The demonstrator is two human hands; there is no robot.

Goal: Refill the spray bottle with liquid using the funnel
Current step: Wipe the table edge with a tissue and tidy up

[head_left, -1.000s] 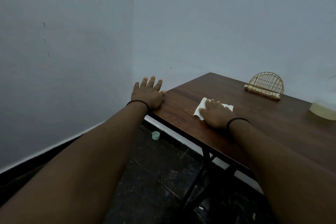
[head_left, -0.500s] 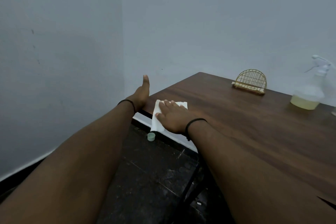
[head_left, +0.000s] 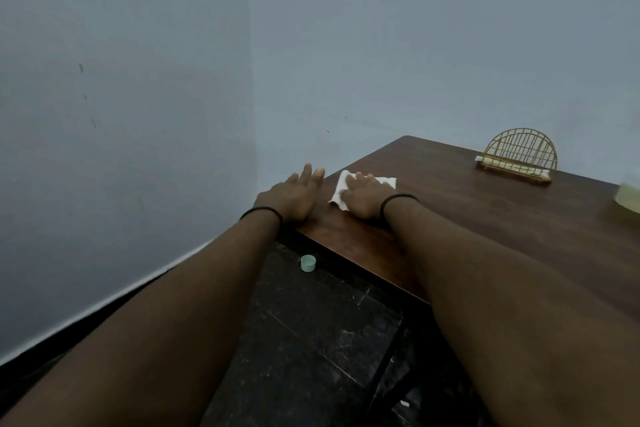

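Right hand [head_left: 362,199] grip flat, pressing tissue [head_left: 388,181] on desk [head_left: 485,218]; left hand [head_left: 294,196] flat alongside; spray bottle [head_left: 628,197] far right, nearer right hand.

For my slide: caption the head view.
Right hand presses white paper napkin on brown wooden table; left hand rests at edge.

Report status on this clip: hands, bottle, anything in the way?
Left hand open at table corner. Right hand flat on white tissue. Bottle barely in frame, far right. No funnel in view.
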